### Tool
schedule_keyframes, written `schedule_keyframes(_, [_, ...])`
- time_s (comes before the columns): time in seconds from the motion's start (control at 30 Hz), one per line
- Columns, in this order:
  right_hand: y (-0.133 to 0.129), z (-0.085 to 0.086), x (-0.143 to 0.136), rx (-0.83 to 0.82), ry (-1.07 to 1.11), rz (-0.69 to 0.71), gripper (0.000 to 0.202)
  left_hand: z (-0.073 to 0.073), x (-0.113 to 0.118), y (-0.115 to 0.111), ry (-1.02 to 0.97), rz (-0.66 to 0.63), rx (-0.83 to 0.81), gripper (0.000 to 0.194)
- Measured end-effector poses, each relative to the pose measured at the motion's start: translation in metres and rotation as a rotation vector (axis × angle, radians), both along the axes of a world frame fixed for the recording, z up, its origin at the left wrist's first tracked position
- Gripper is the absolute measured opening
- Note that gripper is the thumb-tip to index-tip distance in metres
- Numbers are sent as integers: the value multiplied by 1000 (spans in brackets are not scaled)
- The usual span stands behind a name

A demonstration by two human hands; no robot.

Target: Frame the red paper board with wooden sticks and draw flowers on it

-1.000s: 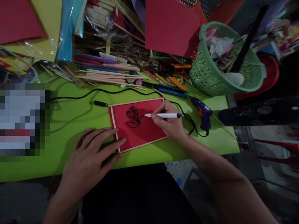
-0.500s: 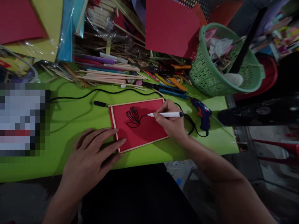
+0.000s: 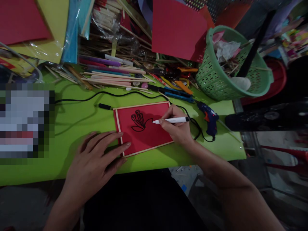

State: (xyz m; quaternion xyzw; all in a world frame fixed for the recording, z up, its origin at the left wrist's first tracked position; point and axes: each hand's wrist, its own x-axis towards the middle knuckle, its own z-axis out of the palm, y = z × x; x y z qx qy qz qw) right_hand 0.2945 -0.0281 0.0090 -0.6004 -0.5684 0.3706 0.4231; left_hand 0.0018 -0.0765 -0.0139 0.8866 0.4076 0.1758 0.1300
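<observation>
A red card [image 3: 144,144] edged with thin wooden sticks lies on the green table. Black tulips with leaves [image 3: 137,121] are drawn on its left half. My right hand [image 3: 177,126] is closed around a white marker [image 3: 174,120], whose tip touches the card at the end of a curved leaf line. My left hand [image 3: 98,157] rests with fingers spread on the card's left edge, holding nothing. The black marker cap [image 3: 104,106] lies just beyond the card's upper left corner.
A blue glue gun [image 3: 209,117] with a black cord lies right of the card. Behind are a blue cutter [image 3: 176,94], several wooden sticks and pens [image 3: 106,77], and a green basket [image 3: 214,77] of scraps. A pixelated object [image 3: 26,125] sits at left.
The marker tip has moved slightly right and down. The leaf line is longer and now bends downward at its right end. My left hand keeps its place on the card.
</observation>
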Motion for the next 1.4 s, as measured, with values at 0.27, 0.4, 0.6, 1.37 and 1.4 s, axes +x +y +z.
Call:
schedule_keyframes(0.27, [-2, 3, -2, -17, -1, 49, 14, -1, 0, 0, -3, 7, -2, 41])
schedule_keyframes(0.4, [-3, 5, -3, -53, 17, 76, 16, -2, -1, 0, -1, 9, -6, 42])
schedule_keyframes(0.6, [-5, 4, -3, -88, 34, 142, 15, -2, -1, -1, -7, 4, -8, 43])
schedule_keyframes(1.37, [-7, -1, -2, -122, -6, 239, 17, -2, -1, -1, 0, 15, -19, 44])
schedule_keyframes(1.4, [-7, -1, -2, -129, -13, 245, 18, -1, 0, -1, 0, 12, -18, 43])
